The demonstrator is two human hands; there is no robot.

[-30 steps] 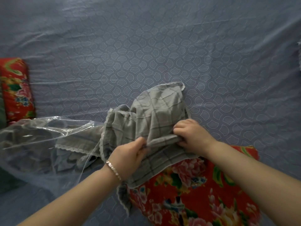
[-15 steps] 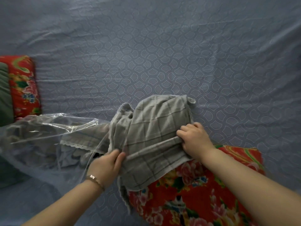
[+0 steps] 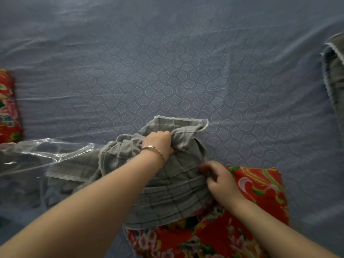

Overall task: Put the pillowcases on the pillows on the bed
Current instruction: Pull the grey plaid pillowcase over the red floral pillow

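The left hand (image 3: 158,143) is clenched on a bunch of the grey checked pillowcase (image 3: 167,198) near its lace-edged open end, knuckles up; the fingertips are buried in the folds. A bracelet (image 3: 153,148) sits on that wrist. The right hand (image 3: 222,181) is blurred. Its fingers curl at the pillowcase's right edge and seem to pinch the fabric there, though the exact grip is hard to make out.

The pillowcase lies crumpled on the bed (image 3: 167,71), its near part draped over the far left corner of a red floral pillow (image 3: 260,192). That pillow is partly covered by the cloth and the right forearm, and the bottom edge of the view cuts it off. Its far right corner lies bare on the blue sheet.

Left of the pillowcase and touching it lies a clear plastic bag (image 3: 46,151). More grey lace-trimmed fabric shows through and below it; whether this is part of the same pillowcase or a separate piece cannot be told. A second pillow (image 3: 8,108) in the same red print is cut off by the left edge. At the right edge, well apart from the hands, a strip of grey cloth (image 3: 335,75) with lace trim is only partly in view.
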